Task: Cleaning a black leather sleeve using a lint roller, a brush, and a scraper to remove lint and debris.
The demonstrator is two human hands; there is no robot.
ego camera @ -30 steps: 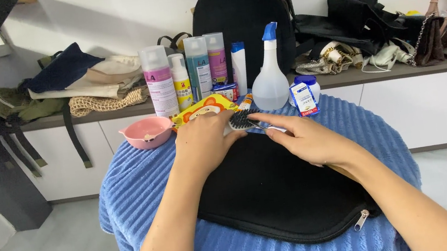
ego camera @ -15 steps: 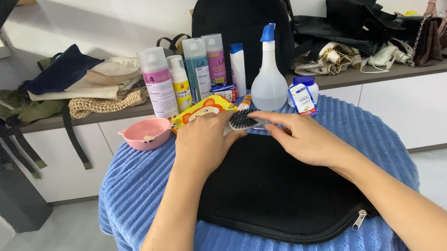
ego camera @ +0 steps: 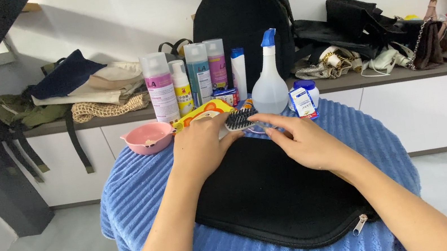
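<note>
Your black zippered case (ego camera: 277,192) lies flat on the blue-draped desk (ego camera: 141,198). At its far edge your left hand (ego camera: 201,148) grips a small brush (ego camera: 239,120); your right hand (ego camera: 302,141) pinches its bristles. Just beyond, the pink bowl (ego camera: 148,137) and spray bottle (ego camera: 269,80) could tip if elbowed.

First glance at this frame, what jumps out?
Both hands meet mid-frame over a flat black zippered sleeve on a blue ribbed cover: the left hand and the right hand close around a small dark-bristled brush. Just behind stand a clear spray bottle and a pink bowl.
</note>
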